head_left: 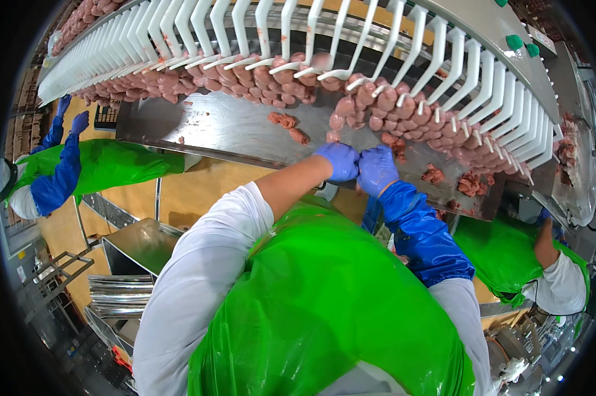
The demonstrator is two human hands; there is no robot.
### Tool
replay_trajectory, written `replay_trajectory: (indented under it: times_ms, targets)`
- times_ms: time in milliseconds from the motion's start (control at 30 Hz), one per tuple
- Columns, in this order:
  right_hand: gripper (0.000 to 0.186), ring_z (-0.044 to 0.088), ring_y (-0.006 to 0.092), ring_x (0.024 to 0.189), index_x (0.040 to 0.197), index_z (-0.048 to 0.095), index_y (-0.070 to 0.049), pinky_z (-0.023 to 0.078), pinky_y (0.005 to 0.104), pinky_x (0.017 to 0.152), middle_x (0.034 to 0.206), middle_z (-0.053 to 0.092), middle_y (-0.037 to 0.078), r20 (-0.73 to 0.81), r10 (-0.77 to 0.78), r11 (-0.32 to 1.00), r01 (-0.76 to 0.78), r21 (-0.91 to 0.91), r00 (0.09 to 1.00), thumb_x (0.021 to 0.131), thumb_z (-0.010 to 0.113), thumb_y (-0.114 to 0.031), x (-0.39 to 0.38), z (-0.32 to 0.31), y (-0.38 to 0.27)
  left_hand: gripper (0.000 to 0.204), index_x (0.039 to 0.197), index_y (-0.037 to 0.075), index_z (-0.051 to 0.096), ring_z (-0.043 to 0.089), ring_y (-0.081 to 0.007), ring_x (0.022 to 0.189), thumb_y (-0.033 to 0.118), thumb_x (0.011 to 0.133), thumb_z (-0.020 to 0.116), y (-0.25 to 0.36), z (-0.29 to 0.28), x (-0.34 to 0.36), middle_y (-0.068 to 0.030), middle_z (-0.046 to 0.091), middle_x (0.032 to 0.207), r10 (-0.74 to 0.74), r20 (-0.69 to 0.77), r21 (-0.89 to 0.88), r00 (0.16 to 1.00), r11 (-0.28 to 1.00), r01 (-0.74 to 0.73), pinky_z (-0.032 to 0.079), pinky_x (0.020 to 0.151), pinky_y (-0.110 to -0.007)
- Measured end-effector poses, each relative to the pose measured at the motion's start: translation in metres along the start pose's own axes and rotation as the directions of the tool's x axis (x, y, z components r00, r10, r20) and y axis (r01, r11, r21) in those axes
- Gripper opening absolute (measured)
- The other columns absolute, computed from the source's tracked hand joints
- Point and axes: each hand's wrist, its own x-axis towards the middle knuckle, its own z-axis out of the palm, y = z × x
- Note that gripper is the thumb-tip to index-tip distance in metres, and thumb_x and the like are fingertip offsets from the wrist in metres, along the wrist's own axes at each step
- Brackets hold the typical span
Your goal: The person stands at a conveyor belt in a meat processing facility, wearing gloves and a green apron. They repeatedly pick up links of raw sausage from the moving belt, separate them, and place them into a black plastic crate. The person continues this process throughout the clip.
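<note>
My left hand (341,162) and my right hand (377,170), both in blue-purple gloves, meet at the tray's near edge with fingers closed and knuckles touching. A short string of pink sausage links (337,123) hangs from the rack down to my left hand, which grips its lower end. What my right fingers pinch is hidden. Over the tray, a row of white hooks (286,30) carries many more linked sausages (245,82). Lumps of raw sausage meat (284,121) lie on the metal tray (212,125), with a reddish piece (395,146) just beyond my right hand.
More meat scraps (471,184) lie at the tray's right end. Co-workers in green aprons stand at the left (100,165) and right (496,251). A metal cart (142,244) with stacked metal sheets (119,296) is behind me at the left. A grey machine housing (483,26) borders the hooks.
</note>
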Motion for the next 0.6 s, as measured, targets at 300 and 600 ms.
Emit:
replay_trajectory:
  times_ms: [300, 600]
  targets:
    - [0.036, 0.060, 0.0291, 0.114, 0.119, 0.066, -0.015, 0.045, 0.0483, 0.087, 0.118, 0.066, 0.010, -0.024, 0.488, 0.867, -0.488, -0.103, 0.872, 0.086, 0.056, -0.027, 0.004, 0.032, 0.081, 0.030, 0.098, 0.009, 0.070, 0.064, -0.0350, 0.102, 0.030, 0.089, 0.050, 0.034, -0.012, -0.037, -0.0170, 0.067, 0.107, -0.096, -0.010, 0.088, 0.995, 0.991, 0.096, 0.051, 0.089, -0.045]
    - [0.030, 0.061, 0.0187, 0.099, 0.110, 0.065, -0.005, 0.047, 0.0313, 0.091, 0.101, 0.066, 0.011, -0.099, -0.125, -0.190, 0.074, 0.979, 0.987, 0.102, 0.047, -0.027, 0.029, -0.056, -0.024, 0.022, 0.099, 0.005, 0.064, 0.063, -0.0294, 0.102, 0.025, 0.096, 0.055, 0.011, 0.055, -0.137, -0.0113, 0.064, 0.100, 0.219, -0.705, -0.274, 0.675, 0.793, -0.544, 0.049, 0.091, -0.041]
